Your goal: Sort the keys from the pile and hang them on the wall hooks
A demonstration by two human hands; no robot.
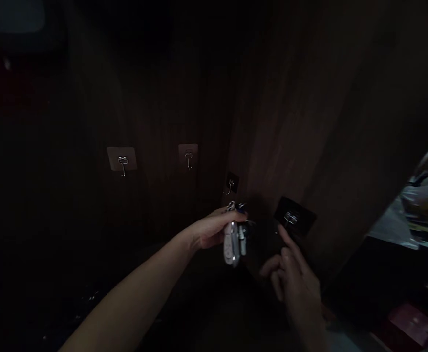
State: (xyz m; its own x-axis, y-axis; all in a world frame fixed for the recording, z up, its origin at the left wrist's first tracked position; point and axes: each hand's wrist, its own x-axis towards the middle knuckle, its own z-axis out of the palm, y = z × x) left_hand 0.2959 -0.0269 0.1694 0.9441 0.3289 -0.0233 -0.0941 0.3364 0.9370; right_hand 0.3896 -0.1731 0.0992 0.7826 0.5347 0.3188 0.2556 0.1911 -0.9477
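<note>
My left hand is closed round the top of a bunch of keys. A pale key fob, a smaller key and a metal ring show below and above the thumb; the rest is dim and partly hidden by the fingers. My right hand holds nothing that I can see. Its index finger is stretched out to the lower end of a metal hook on a dark adhesive pad on the right panel, while the other fingers are loosely bent. Whether the fingertip touches the hook I cannot tell.
Two adhesive hooks on pale pads, a left one and a middle one, are fixed to the dark back panel. Another hook sits near the corner. Beyond the right panel's edge lie plastic bags and a red item.
</note>
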